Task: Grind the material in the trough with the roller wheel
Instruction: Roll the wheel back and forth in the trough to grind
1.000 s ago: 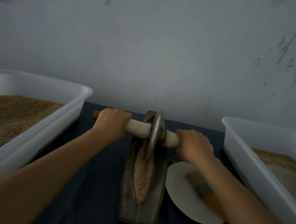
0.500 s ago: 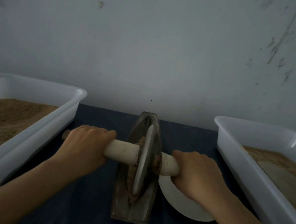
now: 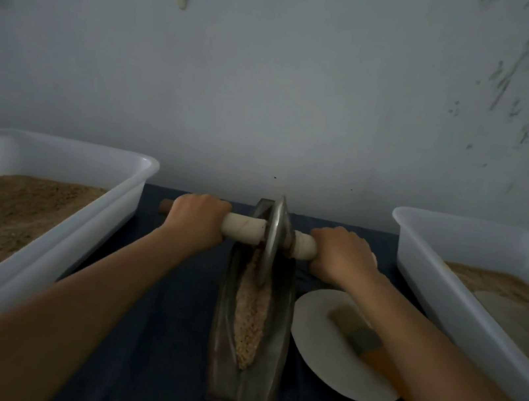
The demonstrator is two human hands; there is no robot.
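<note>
head | left hand (image 3: 195, 220) and right hand (image 3: 339, 254) are gripping the axle handle (image 3: 244, 230), fingers wrapped | roller wheel (image 3: 272, 239) is sitting at the trough (image 3: 272, 340) far end, material (image 3: 250, 316) lying nearer | risk: uneven push is tipping wheel, spilling grain

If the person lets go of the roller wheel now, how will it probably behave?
The wheel is a thin upright metal disc, so it looks heavy for its size. It stands near the far end of the trough, so it would likely roll back toward the middle. Only the left hand and right hand steady its axle; released, it may tip sideways.
</note>
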